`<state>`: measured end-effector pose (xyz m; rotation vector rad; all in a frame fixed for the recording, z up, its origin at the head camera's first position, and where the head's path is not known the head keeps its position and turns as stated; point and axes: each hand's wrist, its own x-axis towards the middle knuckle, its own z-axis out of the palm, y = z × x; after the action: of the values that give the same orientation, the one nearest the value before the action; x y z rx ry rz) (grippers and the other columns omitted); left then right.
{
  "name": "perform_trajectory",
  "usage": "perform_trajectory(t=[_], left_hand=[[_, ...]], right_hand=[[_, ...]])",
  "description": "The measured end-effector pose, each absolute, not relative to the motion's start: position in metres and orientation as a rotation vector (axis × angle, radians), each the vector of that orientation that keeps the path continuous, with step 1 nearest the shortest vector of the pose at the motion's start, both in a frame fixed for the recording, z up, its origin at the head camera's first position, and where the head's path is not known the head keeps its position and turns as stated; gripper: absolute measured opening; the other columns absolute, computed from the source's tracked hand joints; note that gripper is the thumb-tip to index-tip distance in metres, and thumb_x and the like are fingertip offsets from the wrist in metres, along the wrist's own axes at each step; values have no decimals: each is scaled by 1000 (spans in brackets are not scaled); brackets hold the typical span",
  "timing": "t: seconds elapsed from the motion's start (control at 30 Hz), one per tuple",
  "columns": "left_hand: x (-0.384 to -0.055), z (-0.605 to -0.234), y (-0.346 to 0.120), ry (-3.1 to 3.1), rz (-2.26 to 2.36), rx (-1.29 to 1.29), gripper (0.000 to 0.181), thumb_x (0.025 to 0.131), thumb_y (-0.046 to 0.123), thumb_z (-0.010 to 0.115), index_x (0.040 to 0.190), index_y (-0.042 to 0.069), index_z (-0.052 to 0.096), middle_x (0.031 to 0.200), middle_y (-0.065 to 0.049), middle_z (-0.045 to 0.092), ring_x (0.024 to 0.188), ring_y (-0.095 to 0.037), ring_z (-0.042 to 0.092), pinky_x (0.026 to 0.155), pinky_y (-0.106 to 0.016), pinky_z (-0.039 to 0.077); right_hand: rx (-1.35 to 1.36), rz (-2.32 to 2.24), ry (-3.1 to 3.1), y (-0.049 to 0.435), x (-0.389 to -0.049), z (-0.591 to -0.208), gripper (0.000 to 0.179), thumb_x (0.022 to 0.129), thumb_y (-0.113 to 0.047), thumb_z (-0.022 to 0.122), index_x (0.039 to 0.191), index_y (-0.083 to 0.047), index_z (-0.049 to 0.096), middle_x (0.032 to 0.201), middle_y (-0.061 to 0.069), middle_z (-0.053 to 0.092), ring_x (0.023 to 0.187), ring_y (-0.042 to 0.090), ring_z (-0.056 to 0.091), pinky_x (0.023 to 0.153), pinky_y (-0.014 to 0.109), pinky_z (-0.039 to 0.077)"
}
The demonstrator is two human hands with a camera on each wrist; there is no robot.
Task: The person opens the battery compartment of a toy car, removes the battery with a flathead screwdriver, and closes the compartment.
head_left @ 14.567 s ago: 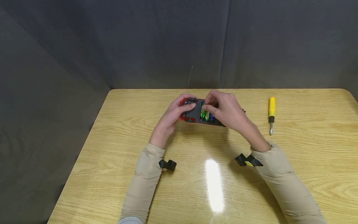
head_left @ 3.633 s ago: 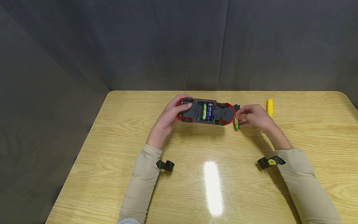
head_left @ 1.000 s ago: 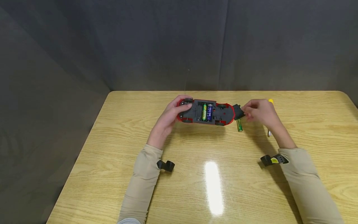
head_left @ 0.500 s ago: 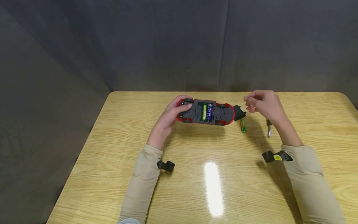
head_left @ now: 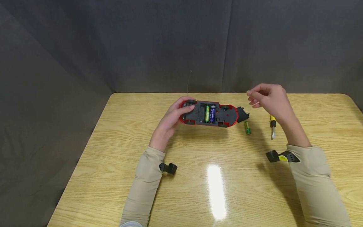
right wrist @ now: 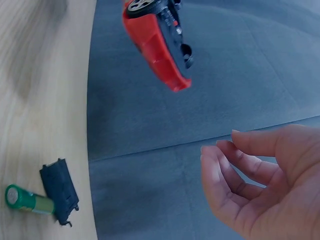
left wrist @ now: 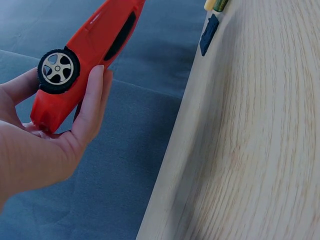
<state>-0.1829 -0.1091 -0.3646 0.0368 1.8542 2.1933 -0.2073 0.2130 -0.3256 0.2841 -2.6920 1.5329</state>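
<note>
My left hand (head_left: 167, 123) grips a red toy car (head_left: 228, 115), held upside down above the table with the thumb across its dark underside. Inside its uncovered battery compartment sit a green battery (head_left: 207, 113) and a blue battery (head_left: 213, 114). In the left wrist view the car's red body (left wrist: 95, 40) shows between thumb and fingers. My right hand (head_left: 269, 97) is raised beyond the car's right end, fingers loosely curled around nothing. Below it on the table lie a black battery cover (head_left: 242, 114) and a loose green battery (head_left: 247, 128), close together in the right wrist view.
A screwdriver (head_left: 273, 126) with a yellow handle lies on the wooden table (head_left: 113, 151), partly hidden by my right hand. A thin antenna wire (head_left: 188, 82) rises from behind the car. Dark cloth (head_left: 170, 44) hangs past the table's far edge.
Earlier, my right hand worked in the compartment, then set a green battery down beside the cover. It has since moved up and away; that battery shifted slightly right. My left hand keeps its grip.
</note>
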Motion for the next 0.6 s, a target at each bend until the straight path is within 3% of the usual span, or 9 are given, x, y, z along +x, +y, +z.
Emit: perform_trajectory(t=[0.6], left_hand=[[-184, -366, -110, 1875, 2174, 38, 35, 101, 14, 63, 135, 8, 60, 126, -11, 59, 97, -19, 62, 82, -28, 54]], right_hand=[[302, 1562, -2669, 197, -202, -309, 28, 104, -22, 66, 109, 4, 71, 82, -8, 70, 74, 6, 69, 66, 20, 60]])
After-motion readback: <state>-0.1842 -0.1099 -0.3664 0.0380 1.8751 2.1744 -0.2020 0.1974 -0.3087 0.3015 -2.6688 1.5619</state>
